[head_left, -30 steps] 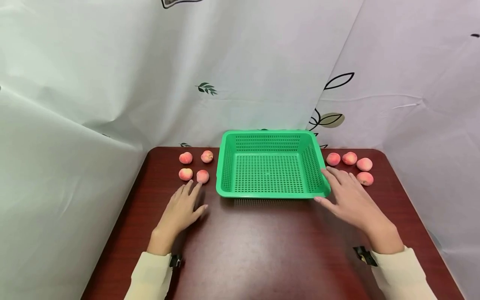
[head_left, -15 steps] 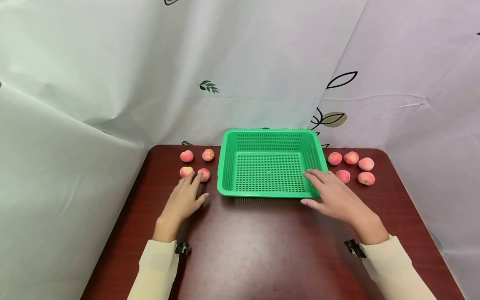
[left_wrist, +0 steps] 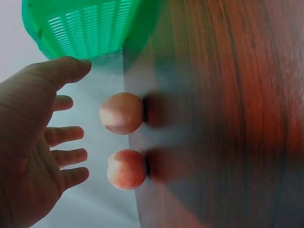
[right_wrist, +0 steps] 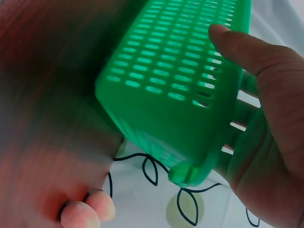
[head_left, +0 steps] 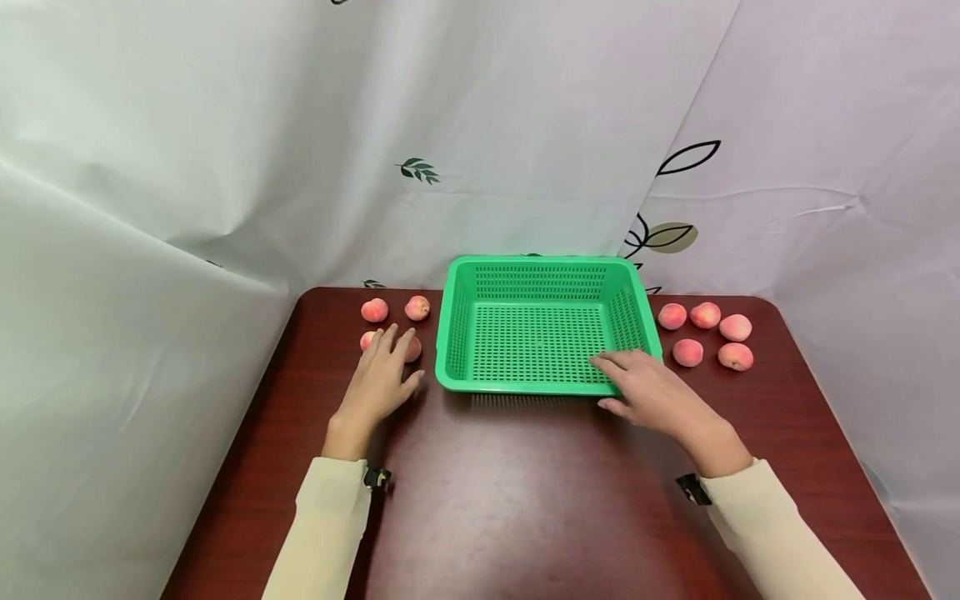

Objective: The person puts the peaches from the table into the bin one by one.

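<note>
Green basket (head_left: 540,388): upright and rectangular, at the middle of the table's far part, slots in floor and walls, a long side facing the person, between two groups of peaches
Left peaches (head_left: 374,310): four, two by two on the table to the left of the basket; the back pair shows whole in the head view, the front pair is partly hidden by fingers
Right peaches (head_left: 687,352): five on the table to the right of the basket, three toward the back and two nearer, pink shading to pale yellow
Left hand (head_left: 375,379): fingers stretched forward and slightly spread, thumb out to the side, nothing pinched; near the front pair, with a gap before both peaches in the left wrist view
Right hand (head_left: 654,394): thumb and fingers parted about the basket's near right corner, thumb outside the near wall, fingers over the inner side (whether they touch the rim, I cannot tell)
Sleeves (head_left: 326,517): cream, a small dark device (head_left: 377,478) at the left cuff and another (head_left: 693,489) at the right
Table (head_left: 487,492): dark red-brown, glossy, far corners rounded
Cloth (head_left: 525,125): pale, creased, printed with leaves, hanging behind and at both sides
</note>
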The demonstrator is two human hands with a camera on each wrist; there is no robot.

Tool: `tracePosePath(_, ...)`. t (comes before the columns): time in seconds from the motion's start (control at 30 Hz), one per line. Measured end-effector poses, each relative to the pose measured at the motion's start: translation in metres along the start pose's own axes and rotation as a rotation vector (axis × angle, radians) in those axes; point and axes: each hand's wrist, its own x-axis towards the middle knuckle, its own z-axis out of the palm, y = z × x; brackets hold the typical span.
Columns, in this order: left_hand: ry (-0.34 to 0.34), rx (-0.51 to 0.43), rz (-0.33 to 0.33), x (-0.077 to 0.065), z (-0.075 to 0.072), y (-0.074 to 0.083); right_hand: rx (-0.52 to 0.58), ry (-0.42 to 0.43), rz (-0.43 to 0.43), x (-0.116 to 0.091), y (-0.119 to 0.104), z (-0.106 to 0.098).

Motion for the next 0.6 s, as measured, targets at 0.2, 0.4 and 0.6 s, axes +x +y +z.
tracePosePath(0.2, -0.021, 0.055, 0.04, 0.011, 0.004, -0.006, -0.021, -0.02, -0.009, -0.001, 0.0, 0.009)
tracePosePath(0.4, -0.06, 0.07, 0.048, 0.02, 0.006, -0.009, -0.039, -0.018, 0.009, -0.002, -0.005, 0.011)
tracePosePath(0.6, -0.074, 0.089, 0.06, 0.024, 0.009, -0.013, -0.051, -0.013, 0.039, -0.003, -0.009, 0.009)
